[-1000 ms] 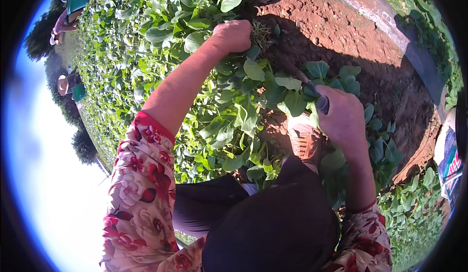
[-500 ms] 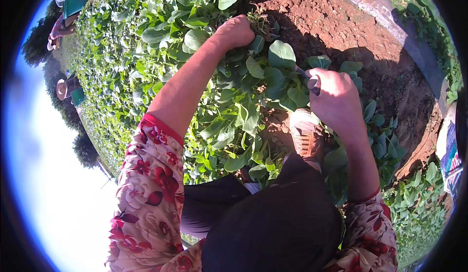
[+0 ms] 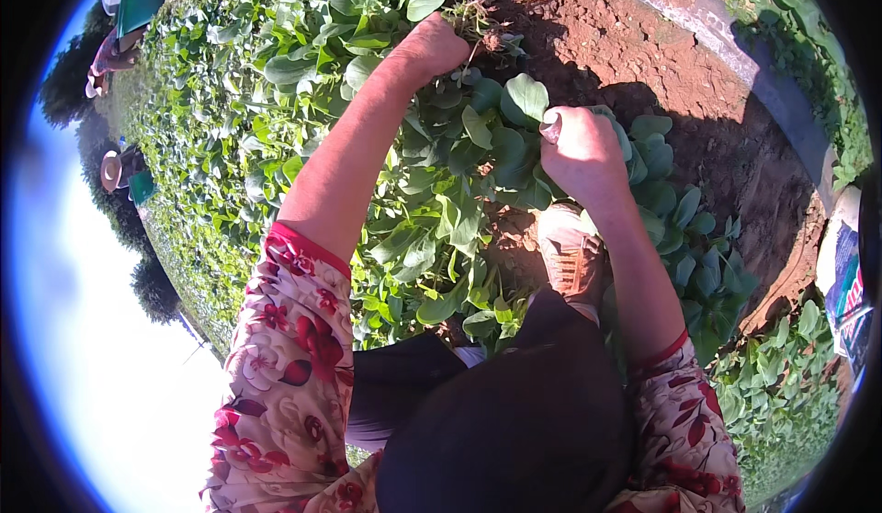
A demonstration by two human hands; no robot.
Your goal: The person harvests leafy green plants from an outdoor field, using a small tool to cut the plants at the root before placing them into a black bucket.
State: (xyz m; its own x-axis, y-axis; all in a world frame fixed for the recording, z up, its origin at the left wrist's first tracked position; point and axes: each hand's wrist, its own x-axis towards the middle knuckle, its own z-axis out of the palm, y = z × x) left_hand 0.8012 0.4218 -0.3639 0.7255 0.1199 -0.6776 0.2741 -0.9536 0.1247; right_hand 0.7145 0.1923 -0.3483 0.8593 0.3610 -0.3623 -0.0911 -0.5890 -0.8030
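My left hand (image 3: pixel 435 47) is closed at the far edge of the leafy bed, around a clump of thin weeds (image 3: pixel 470 19). A reddish lump of soil (image 3: pixel 493 43) sits beside the clump, by my knuckles. Nearer and to the right, my right hand (image 3: pixel 585 157) makes a fist around a dark-handled tool (image 3: pixel 551 128). Only the rounded end of its handle shows; the working end is hidden. Broad-leaved green plants (image 3: pixel 510 150) stand between and under my hands, one large leaf (image 3: pixel 525 100) right beside the right fist.
Bare reddish soil (image 3: pixel 634 49) stretches beyond my hands, edged by a pale strip (image 3: pixel 707 17). My brown shoe (image 3: pixel 570 254) stands among the plants. A printed bag (image 3: pixel 845 279) lies at the right rim. Two people (image 3: pixel 112 169) in pale hats are at far left.
My right hand has moved left and slightly away, turning so the tool's metal part no longer shows. My left hand and the weeds have shifted a little farther away and left.
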